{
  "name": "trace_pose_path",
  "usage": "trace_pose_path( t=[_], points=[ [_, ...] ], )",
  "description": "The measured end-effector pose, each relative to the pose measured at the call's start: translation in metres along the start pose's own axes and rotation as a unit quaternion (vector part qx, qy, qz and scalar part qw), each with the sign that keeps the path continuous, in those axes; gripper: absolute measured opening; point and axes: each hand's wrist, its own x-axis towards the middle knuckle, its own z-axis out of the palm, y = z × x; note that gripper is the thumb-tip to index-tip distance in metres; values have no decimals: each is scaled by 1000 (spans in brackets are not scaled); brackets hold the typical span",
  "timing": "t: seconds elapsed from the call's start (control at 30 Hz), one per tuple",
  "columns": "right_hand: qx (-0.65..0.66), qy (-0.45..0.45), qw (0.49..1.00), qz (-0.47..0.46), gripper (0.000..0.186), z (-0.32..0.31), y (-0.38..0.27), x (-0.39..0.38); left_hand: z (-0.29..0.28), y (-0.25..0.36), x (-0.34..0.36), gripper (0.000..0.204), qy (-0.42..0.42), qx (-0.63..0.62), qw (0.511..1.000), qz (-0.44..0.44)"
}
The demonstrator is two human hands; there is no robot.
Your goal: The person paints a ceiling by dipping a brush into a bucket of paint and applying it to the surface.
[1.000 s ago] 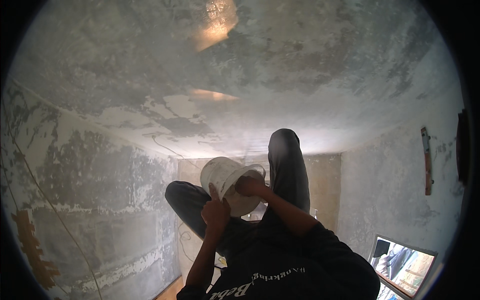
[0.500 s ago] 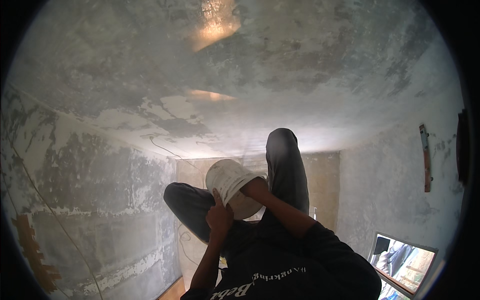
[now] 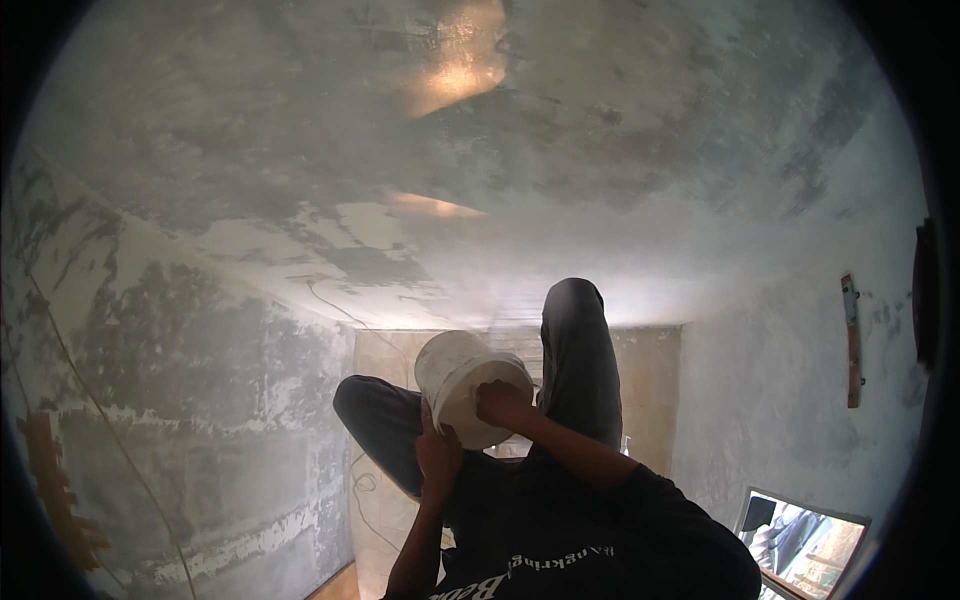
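A white plastic bucket (image 3: pixel 450 368) is tilted between my bent legs, its open mouth turned toward me. My left hand (image 3: pixel 439 452) grips the bucket's wall near the rim on its left side, with the fingers up along the outside. Over the mouth, my right hand (image 3: pixel 503 404) reaches in with its fingers curled closed. Whatever the fingers hold, if anything, is hidden. The inside of the bucket looks pale, and its contents cannot be made out.
Patchy grey and white plaster covers the wall (image 3: pixel 200 390) on the left and the large surface above. A thin cable (image 3: pixel 110 420) runs down that wall. On the right hang a long narrow tool (image 3: pixel 852 340) and a dark object (image 3: pixel 925 295). A framed opening (image 3: pixel 805 540) sits lower right.
The bucket's mouth has turned more toward me, so more of its inside shows. My right hand has come slightly left and down. The whole view has shifted a little.
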Motion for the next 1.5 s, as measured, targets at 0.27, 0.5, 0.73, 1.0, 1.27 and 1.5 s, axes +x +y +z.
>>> trace_pose_path(
  t=[0.27, 0.5, 0.73, 1.0, 1.27, 1.5],
  points=[
    [-34, 49, 998, 4, 20, -11, -7, -7, 1, 7, 0, 61, 4, -41, 999, -1],
    [-45, 113, 992, -26, 20, -20, 12, -3, -21, 48, 4, 58, 1, -32, 999, -18],
    [194, 54, 974, -107, 33, -104, -14, -36, -50, 27, 44, 41, -33, -202, 979, 18],
    [441, 113, 888, -66, 34, -183, -17, -63, -84, 44, 81, 36, -99, -476, 873, -49],
    [429, 356, 810, -181, 33, -306, -57, -51, -104, 107, 101, 41, -166, -493, 854, 22],
    [356, 507, 684, -385, 32, -509, -187, -39, -136, 150, 108, 40, -185, -458, 868, 55]
  ],
)
